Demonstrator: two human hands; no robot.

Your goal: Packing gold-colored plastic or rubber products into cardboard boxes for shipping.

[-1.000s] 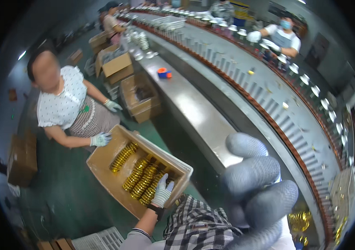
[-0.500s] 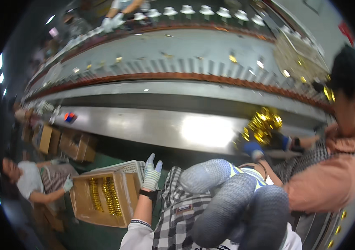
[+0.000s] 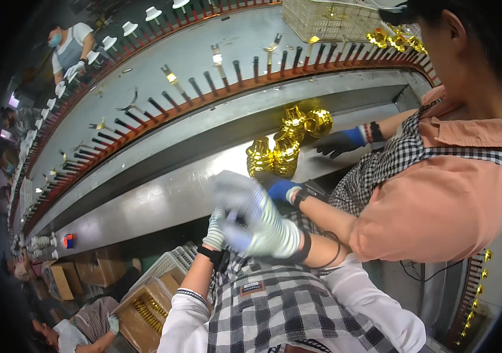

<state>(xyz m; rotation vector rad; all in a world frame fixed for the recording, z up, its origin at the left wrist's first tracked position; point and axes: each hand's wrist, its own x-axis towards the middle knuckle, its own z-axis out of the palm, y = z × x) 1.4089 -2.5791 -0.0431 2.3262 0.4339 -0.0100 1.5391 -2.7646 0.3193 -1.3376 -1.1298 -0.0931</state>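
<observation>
My right hand (image 3: 257,217), in a pale striped work glove, is raised in front of my apron, its fingers smeared by motion. Just behind it my left hand (image 3: 214,230), gloved alike, is partly covered, and its fingers do not show clearly. No object can be made out in either. Beyond them, stacks of shiny gold ribbed cup-like pieces (image 3: 273,157) stand on the metal bench (image 3: 174,203), with more gold pieces (image 3: 305,122) farther back. A co-worker's blue-and-black gloved hand (image 3: 283,189) is close to the nearer stacks; that person's other gloved hand (image 3: 343,143) hovers over the bench.
Past the bench runs a curved conveyor line with upright dark pegs (image 3: 257,67). A cream plastic crate (image 3: 327,26) sits beyond. The co-worker (image 3: 433,200) leans in close at my right. At lower left are a cardboard box (image 3: 139,317) with gold stacks and a white crate (image 3: 177,259).
The view has swung right. My right hand has moved from close to the camera to beside my left hand, which was spread open. The co-worker's bunch of gold pieces now stands in stacks on the bench.
</observation>
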